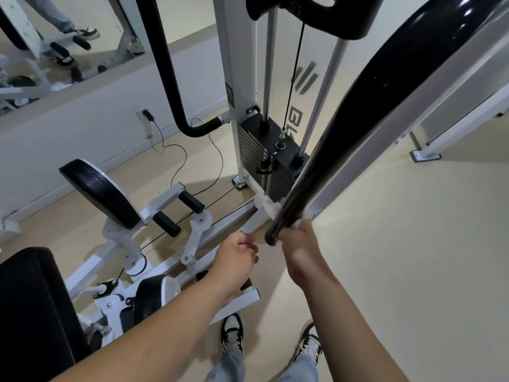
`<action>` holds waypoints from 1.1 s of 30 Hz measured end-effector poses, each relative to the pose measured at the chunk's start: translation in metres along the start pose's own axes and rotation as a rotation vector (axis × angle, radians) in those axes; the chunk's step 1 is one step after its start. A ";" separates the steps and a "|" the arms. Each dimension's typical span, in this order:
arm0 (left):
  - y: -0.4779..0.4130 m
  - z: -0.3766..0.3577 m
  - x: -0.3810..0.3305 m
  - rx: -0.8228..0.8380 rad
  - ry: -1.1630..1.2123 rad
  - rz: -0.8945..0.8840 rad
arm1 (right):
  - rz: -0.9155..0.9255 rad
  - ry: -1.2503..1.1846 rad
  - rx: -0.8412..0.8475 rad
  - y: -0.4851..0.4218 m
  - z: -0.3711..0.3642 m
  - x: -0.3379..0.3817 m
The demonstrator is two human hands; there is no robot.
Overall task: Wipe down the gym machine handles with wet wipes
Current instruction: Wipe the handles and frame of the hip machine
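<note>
Right grip (298,244) is up on the low end of the long black handle (303,188), fingers curled round it with the wet wipe (300,223) bunched between palm and bar. I can see only a scrap of white poking out above the knuckles. The handle's rounded tip sticks out just left of that grip, and the bar runs up and away to the top right. Left grip (237,257) hangs just beside it, lower and to the left, not touching the bar. Its fingers are loosely curled and I see nothing in them. Behind the handle stands the weight stack (264,161) between its chrome guide rods. Off to the left there's a black seat pad (102,191) on the white frame, with two short foam rollers beside it. Below me are two sneakers (232,334) on the pale floor (399,244). A mirror (55,37) runs along the far wall.
</note>
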State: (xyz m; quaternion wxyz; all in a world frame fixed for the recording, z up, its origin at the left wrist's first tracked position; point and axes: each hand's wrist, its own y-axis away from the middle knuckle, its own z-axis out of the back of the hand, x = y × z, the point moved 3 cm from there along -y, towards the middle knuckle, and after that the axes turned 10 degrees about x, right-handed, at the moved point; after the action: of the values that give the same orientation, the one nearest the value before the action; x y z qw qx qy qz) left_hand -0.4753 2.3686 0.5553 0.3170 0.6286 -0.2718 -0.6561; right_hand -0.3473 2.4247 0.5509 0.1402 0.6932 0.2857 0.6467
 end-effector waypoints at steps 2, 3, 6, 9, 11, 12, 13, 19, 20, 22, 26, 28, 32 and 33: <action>0.001 -0.005 -0.002 0.011 -0.001 -0.013 | 0.171 -0.111 -0.046 0.011 -0.001 0.018; 0.004 -0.008 -0.005 0.017 0.000 -0.017 | 0.185 -0.069 -0.079 0.013 -0.003 0.020; 0.011 -0.013 -0.005 0.026 0.008 -0.013 | -0.015 0.052 -0.114 -0.006 -0.005 -0.014; 0.019 -0.009 -0.004 0.021 -0.001 -0.024 | -0.163 0.225 0.097 -0.027 -0.001 -0.057; 0.026 -0.005 -0.003 0.018 -0.012 -0.020 | -0.232 0.313 0.131 -0.039 0.004 -0.067; 0.028 -0.003 -0.002 0.016 -0.012 -0.025 | -0.202 0.289 0.138 -0.039 0.003 -0.060; 0.031 0.000 -0.001 0.016 -0.016 -0.028 | -0.148 0.247 0.123 -0.035 0.000 -0.046; 0.035 -0.012 0.008 0.048 0.022 -0.047 | 0.162 -0.058 -0.003 0.026 0.001 0.019; 0.037 -0.017 0.009 0.057 0.034 -0.054 | 0.159 -0.023 0.013 0.028 0.000 0.014; 0.042 -0.025 0.015 0.060 0.059 -0.054 | 0.016 0.105 0.085 0.027 0.004 -0.012; 0.056 -0.038 0.026 0.065 0.082 -0.029 | -0.255 0.292 0.278 0.011 0.042 -0.104; 0.062 -0.042 0.029 0.048 0.091 -0.026 | -0.291 0.157 0.214 0.020 0.058 -0.110; 0.083 -0.061 0.037 -0.041 0.084 -0.046 | -0.277 -0.122 0.259 0.074 0.071 -0.049; 0.089 -0.073 0.040 -0.042 0.078 -0.040 | -0.265 -0.153 0.288 0.083 0.078 -0.039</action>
State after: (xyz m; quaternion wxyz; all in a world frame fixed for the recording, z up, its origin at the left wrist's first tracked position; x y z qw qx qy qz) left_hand -0.3959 2.2833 0.5923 0.3276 0.6523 -0.2327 -0.6427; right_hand -0.2529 2.3498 0.5565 0.1450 0.7095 0.4523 0.5206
